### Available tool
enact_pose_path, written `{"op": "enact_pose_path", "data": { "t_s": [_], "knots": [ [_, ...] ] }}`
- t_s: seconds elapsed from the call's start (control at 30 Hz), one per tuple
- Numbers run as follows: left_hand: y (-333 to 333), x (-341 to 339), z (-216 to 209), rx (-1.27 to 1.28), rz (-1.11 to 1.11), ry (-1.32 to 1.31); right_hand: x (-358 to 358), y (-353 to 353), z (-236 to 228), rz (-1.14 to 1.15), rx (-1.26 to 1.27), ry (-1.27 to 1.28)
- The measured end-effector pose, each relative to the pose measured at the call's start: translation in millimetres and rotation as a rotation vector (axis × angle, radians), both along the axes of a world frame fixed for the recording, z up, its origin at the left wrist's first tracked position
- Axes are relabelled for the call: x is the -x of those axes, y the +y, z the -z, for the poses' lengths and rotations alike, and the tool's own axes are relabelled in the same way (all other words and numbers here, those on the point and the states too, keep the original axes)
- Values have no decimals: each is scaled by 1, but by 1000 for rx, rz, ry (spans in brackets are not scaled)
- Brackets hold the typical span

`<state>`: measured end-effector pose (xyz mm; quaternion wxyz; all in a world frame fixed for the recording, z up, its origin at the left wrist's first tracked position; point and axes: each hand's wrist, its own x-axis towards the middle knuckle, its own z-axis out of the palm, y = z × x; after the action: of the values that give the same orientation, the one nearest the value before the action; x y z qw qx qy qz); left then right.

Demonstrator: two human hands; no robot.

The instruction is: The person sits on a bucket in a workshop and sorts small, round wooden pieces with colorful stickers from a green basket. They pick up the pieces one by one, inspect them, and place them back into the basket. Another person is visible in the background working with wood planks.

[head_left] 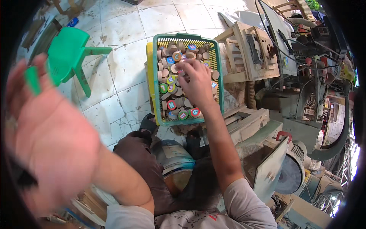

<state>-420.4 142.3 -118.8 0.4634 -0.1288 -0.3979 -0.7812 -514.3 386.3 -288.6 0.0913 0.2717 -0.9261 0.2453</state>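
Note:
My right hand (195, 82) reaches down into a green and yellow plastic basket (156, 91). Its fingers are curled together among round wooden discs (178, 91), and what they pinch is hidden behind them. Many discs are bare wood. Others carry coloured tops with white letters, such as a red disc (171, 105), a yellow disc (171, 79) and a blue disc (170, 60). My left hand (53, 133) is raised at the left, large and blurred by motion. Its fingers are apart, with green showing through a gap, and no object shows in it.
A green plastic chair (68, 49) stands on the tiled floor (126, 72) at far left. Between my legs is a round tub (177, 164). To the right are a wooden stand (248, 53) and a machine with a grey disc (289, 173) and a red clamp (283, 135).

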Motion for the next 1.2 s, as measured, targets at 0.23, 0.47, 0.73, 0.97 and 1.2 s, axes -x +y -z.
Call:
{"op": "enact_pose_path", "data": {
  "t_s": [0.23, 0.47, 0.73, 0.97, 1.2],
  "knots": [
    [31, 68, 99, -297, 60, -611, -17, -4, -19, -47, -157, -92],
    [62, 84, 122, -193, 107, -951, -30, 17, -26, -169, -66, -353],
    [57, 83, 122, -216, 142, -936, 29, 40, -24, 240, 256, -661],
    [57, 85, 127, -218, 150, -967, 92, 35, 23, 194, -21, -310],
    [53, 83, 125, -217, 148, -994, 100, 16, 28, 150, -63, -410]
  ]
}}
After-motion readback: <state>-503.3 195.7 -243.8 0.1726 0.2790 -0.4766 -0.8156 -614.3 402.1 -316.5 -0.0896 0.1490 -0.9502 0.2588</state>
